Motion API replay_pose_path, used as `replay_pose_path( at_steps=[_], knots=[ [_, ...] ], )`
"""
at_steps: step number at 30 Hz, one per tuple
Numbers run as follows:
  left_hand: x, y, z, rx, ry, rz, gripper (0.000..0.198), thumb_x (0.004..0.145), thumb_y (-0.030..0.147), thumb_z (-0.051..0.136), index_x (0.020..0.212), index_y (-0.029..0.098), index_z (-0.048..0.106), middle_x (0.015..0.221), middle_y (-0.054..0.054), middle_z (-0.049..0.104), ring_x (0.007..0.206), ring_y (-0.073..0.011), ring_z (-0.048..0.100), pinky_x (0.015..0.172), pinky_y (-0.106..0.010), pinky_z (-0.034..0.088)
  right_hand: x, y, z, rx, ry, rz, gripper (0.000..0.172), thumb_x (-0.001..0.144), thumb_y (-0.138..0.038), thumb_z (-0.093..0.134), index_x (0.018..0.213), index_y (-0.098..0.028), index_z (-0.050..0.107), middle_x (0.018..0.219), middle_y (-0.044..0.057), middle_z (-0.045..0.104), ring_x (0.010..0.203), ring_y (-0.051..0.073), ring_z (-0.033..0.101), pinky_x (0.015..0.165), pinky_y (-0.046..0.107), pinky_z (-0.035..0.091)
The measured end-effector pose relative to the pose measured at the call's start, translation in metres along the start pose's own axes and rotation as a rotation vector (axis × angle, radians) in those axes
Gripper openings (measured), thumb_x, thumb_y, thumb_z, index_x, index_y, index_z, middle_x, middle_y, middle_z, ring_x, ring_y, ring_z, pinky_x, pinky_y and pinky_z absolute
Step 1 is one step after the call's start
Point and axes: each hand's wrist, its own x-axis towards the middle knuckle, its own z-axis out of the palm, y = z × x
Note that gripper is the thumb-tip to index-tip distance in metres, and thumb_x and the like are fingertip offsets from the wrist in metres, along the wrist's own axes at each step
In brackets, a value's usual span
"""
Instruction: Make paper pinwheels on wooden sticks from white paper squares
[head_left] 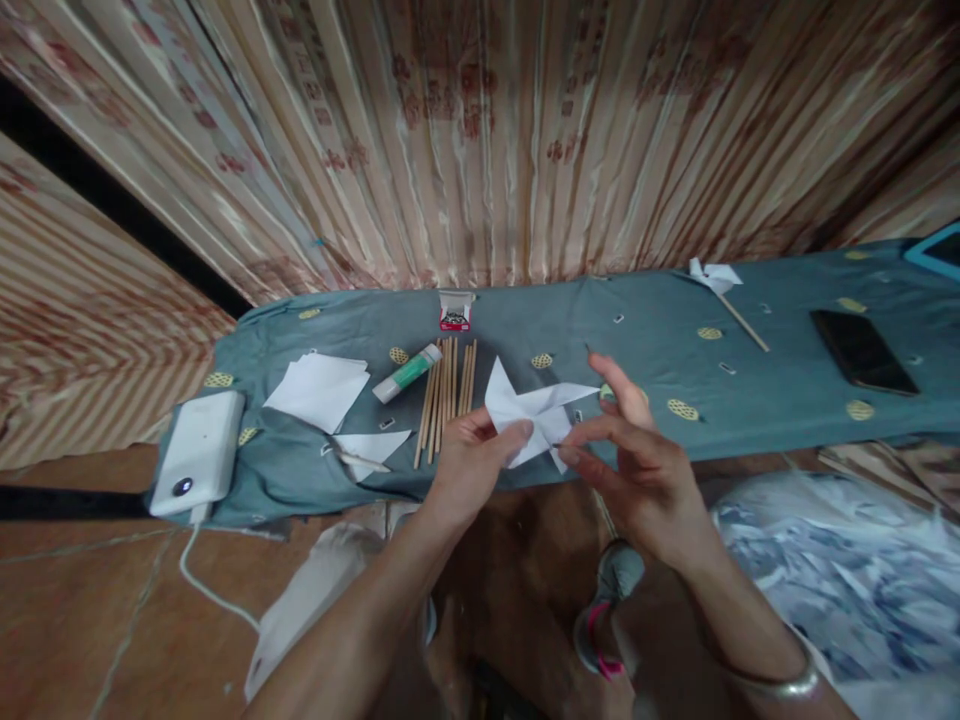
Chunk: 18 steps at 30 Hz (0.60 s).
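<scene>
A white paper pinwheel (551, 408), partly folded with pointed corners sticking out, is held just above the front of the cloth. My left hand (476, 455) grips it from the left, its thumb pressed on the middle of the paper. At its lower right corner, the thumb and a finger of my right hand (645, 475) pinch the paper. The right index finger is raised, and a small thin dark thing (589, 348) shows by its tip, too small to name. Just left of the pinwheel lie several thin wooden sticks (442, 400).
A glue stick (407, 374), a small open red-and-white box (455, 312), a paper stack (319, 388), a pen (364, 461) on a paper piece and a white power bank (199, 450) lie left. A pinwheel on a stick (716, 276) and a phone (862, 350) lie right.
</scene>
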Motion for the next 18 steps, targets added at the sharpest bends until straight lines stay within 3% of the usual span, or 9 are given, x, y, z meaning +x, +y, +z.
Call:
replay_pose_path(
  at_steps=[2, 8, 11, 15, 18],
  knots=[
    [-0.005, -0.002, 0.005, 0.017, -0.011, -0.020, 0.020, 0.050, 0.021, 0.084, 0.067, 0.015, 0.075, 0.064, -0.003, 0.071, 0.053, -0.0122, 0.058, 0.055, -0.024, 0.046, -0.001, 0.001, 0.002, -0.024, -0.028, 0.000, 0.006, 0.082, -0.030, 0.066, 0.077, -0.026, 0.067, 0.155, -0.005, 0.028, 0.143, 0.027, 0.026, 0.117, 0.051, 0.020],
    [-0.009, -0.005, 0.014, 0.014, -0.066, -0.037, 0.024, 0.048, 0.021, 0.086, 0.068, 0.012, 0.076, 0.064, -0.005, 0.071, 0.053, -0.0121, 0.058, 0.057, -0.024, 0.047, -0.001, 0.007, -0.006, -0.041, -0.016, 0.036, 0.006, 0.083, -0.030, 0.065, 0.079, -0.027, 0.068, 0.154, -0.004, 0.028, 0.125, 0.026, 0.050, 0.113, 0.050, 0.028],
    [-0.008, -0.007, 0.016, 0.064, -0.089, -0.001, 0.028, 0.049, 0.026, 0.085, 0.072, 0.013, 0.076, 0.070, -0.005, 0.073, 0.059, -0.0136, 0.061, 0.061, -0.025, 0.049, 0.000, 0.006, -0.010, -0.009, -0.032, 0.045, 0.007, 0.084, -0.030, 0.064, 0.079, -0.026, 0.067, 0.154, -0.004, 0.028, 0.126, 0.025, 0.049, 0.111, 0.047, 0.030],
    [-0.007, -0.009, 0.017, 0.158, -0.111, 0.021, 0.028, 0.052, 0.031, 0.084, 0.074, 0.015, 0.076, 0.072, -0.004, 0.073, 0.063, -0.0151, 0.064, 0.064, -0.028, 0.050, 0.001, 0.005, -0.014, 0.049, -0.066, 0.063, 0.010, 0.085, -0.029, 0.062, 0.078, -0.024, 0.066, 0.155, -0.002, 0.025, 0.135, 0.026, 0.037, 0.109, 0.042, 0.032],
    [-0.006, -0.011, 0.016, 0.178, -0.122, 0.034, 0.030, 0.053, 0.032, 0.085, 0.076, 0.015, 0.075, 0.075, -0.004, 0.074, 0.065, -0.0151, 0.064, 0.065, -0.028, 0.050, 0.001, 0.007, -0.016, 0.074, -0.068, 0.074, 0.007, 0.084, -0.028, 0.063, 0.079, -0.024, 0.066, 0.156, -0.003, 0.025, 0.132, 0.026, 0.041, 0.107, 0.041, 0.032]
  ],
)
